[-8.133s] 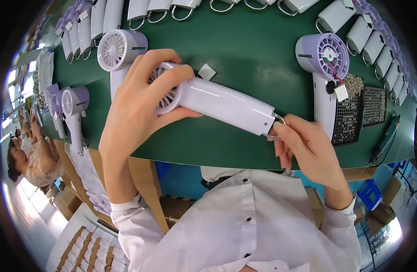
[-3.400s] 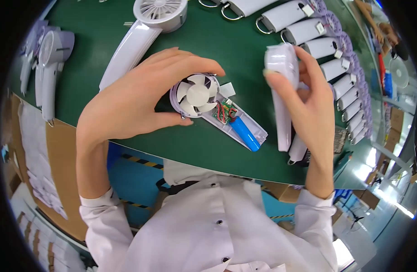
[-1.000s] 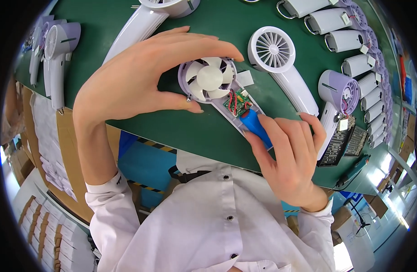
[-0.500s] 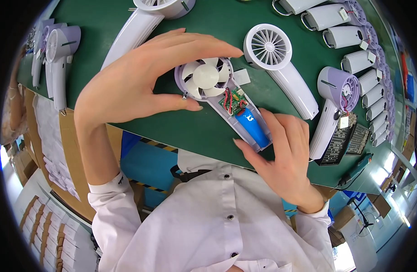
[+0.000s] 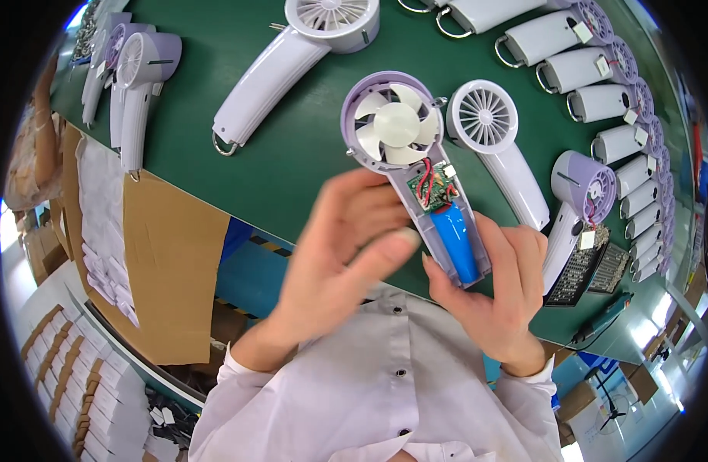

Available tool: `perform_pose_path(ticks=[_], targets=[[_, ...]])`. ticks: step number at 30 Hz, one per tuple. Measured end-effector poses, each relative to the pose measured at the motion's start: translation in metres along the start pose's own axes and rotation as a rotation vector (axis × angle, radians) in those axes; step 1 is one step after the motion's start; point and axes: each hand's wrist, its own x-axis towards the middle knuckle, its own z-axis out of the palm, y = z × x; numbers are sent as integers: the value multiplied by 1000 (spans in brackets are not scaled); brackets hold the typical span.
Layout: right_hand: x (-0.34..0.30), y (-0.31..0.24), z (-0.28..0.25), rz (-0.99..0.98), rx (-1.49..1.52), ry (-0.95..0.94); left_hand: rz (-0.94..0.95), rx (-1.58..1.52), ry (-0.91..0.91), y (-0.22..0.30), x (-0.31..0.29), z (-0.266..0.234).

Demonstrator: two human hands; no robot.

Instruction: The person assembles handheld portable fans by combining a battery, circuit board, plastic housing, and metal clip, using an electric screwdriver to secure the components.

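An opened handheld fan shell (image 5: 346, 115) is tilted over the table, showing its white fan blades (image 5: 396, 125), a small green circuit board (image 5: 427, 189) with red wires, and a blue battery (image 5: 455, 240) in the handle. My right hand (image 5: 496, 281) grips the lower end of that handle between thumb and fingers. Beside the handle's left edge, my left hand (image 5: 335, 258) is blurred, its thumb apart from loosely bent fingers. Its fingertips are partly hidden near the shell, and nothing shows between thumb and fingers.
A white front half with a round grille (image 5: 485, 117) lies right of the shell. A closed fan (image 5: 273, 85) lies at the back left, other fans (image 5: 135, 100) at the far left. Several fan bodies (image 5: 573, 71) line the right side, near black trays (image 5: 573, 266) and an electric screwdriver (image 5: 604, 316).
My left hand has come off the fan head and dropped toward the handle. The fan shell has turned more upright in my right hand. The whole view has shifted.
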Motion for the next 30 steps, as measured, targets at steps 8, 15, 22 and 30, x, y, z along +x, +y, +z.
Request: perform_pose_path(ticks=[8,15,22,30], targets=[[-3,-3,5,-5,-85,21,-145,-192,-90,-12,19,32],[26,8,-15,261,317,-98,-183,-292,-130,-12,24,25],[52,2,3,357,453,-132,-240,-356,-138,-18,13,26],[57,-8,20,477,374,-177,-261,-257,-103,-29,7,23]])
